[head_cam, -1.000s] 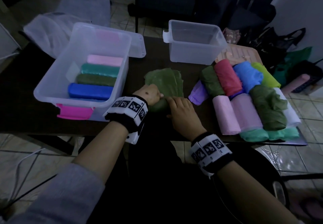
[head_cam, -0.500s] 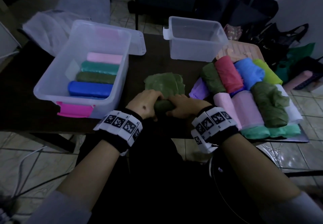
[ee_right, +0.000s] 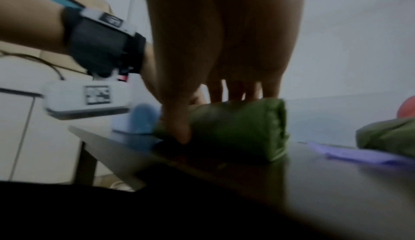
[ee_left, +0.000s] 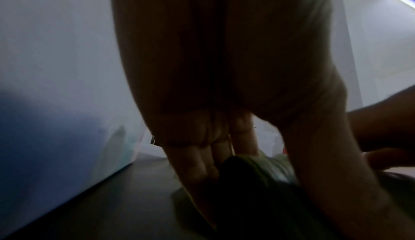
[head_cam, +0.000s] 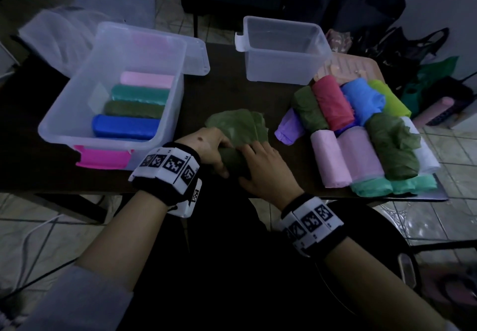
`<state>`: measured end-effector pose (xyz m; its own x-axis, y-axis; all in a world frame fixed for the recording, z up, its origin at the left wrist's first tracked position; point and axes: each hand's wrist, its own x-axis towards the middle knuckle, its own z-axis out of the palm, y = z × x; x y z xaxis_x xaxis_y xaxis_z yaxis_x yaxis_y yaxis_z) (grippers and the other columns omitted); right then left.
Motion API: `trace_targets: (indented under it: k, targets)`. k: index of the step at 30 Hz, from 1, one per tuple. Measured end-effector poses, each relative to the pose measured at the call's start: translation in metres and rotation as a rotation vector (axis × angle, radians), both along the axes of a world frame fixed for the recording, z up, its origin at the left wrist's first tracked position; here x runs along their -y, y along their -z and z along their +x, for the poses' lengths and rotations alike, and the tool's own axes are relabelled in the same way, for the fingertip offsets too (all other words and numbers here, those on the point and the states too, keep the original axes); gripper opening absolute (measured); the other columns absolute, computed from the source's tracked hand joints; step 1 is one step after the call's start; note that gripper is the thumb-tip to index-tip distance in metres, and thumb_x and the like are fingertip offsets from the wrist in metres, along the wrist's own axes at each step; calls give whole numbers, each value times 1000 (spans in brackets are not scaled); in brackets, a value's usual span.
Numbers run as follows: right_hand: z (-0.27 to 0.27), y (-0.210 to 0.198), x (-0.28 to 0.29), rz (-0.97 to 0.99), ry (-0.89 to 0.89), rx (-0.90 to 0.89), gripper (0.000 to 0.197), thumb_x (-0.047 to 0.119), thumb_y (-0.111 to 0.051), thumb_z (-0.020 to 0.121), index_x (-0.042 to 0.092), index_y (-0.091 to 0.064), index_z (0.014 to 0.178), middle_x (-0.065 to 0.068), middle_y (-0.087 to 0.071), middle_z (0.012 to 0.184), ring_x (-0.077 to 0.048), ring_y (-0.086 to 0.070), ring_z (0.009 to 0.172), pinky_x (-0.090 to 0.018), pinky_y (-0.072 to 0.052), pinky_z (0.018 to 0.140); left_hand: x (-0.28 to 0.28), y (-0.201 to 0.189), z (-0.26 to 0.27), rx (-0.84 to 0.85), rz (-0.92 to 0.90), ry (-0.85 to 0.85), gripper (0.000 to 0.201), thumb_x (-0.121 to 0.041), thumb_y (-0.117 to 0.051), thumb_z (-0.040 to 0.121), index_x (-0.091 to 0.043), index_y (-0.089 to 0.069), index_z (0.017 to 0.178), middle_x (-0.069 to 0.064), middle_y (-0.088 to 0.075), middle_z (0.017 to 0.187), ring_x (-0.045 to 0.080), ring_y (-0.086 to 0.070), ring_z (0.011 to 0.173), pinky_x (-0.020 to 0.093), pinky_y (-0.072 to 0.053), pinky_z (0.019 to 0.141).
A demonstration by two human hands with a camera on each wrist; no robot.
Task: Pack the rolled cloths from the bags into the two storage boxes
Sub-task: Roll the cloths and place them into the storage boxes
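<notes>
Green cloth [head_cam: 236, 134], half rolled, lies at the near edge of the worktop [head_cam: 227, 93] between your hands. Your left hand [head_cam: 206, 147] curls its fingers [ee_left: 197, 164] round the left end of the roll; your right hand [head_cam: 263, 168] lays its fingers [ee_right: 233, 91] over the top while the thumb presses the near face. The right wrist view alone shows the roll's folded end [ee_right: 276, 130] and that thumb's contact; the left wrist view shows only your dark palm and the cloth beneath it. The head view alone shows the unrolled flap spreading away from you. To the left stands the large storage box [head_cam: 67, 113], holding four rolls: pink [head_cam: 147, 79], teal [head_cam: 139, 93], olive [head_cam: 134, 108] and blue [head_cam: 126, 127]. Farther back stands the small storage box [head_cam: 284, 70]. At right lies the pile of coloured rolls [head_cam: 361, 134].
</notes>
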<state>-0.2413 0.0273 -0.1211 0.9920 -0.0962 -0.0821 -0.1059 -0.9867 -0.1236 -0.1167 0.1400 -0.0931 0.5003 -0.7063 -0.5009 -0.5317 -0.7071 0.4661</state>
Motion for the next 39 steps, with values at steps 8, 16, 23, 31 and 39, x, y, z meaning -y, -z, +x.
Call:
trace_targets:
  k: [8,16,23,31,39]
  targets:
    - [40,-15,28,343,16,-224,56,39,-71,74,16,-57,122,-9,-61,118,-26,-55,110,-37,-46,93,-9,3,-7,150,-171,-71,64,-26,-81,69,-21,-55,128,3,-54,131,17,-52,119,25,-42,96]
    - [49,-15,28,220,28,-247,74,60,-49,71,15,-49,131,-12,-44,134,-31,-37,127,-38,-35,102,-2,3,-1,112,-154,-95,49,-29,-69,82,-21,-55,128,8,-52,131,18,-54,109,26,-44,89]
    - [18,-2,19,119,-34,40,53,28,-66,81,10,-46,127,-11,-50,124,-30,-44,113,-42,-40,93,3,-1,1,81,-74,-70,44,-27,-53,93,-24,-47,136,10,-45,140,25,-48,123,27,-38,96]
    - [36,-26,29,333,-34,-191,51,29,-66,85,13,-51,131,-8,-54,130,-25,-50,120,-26,-36,96,-13,-4,-4,141,-252,-145,40,-27,-66,85,-22,-59,124,5,-52,130,18,-50,118,18,-32,90]
    - [58,-38,46,478,59,-399,51,28,-57,92,15,-38,137,-9,-49,133,-19,-50,114,-28,-40,92,-14,-2,-8,114,-230,-89,67,-14,-81,65,-17,-43,120,6,-53,122,23,-53,110,37,-44,94]
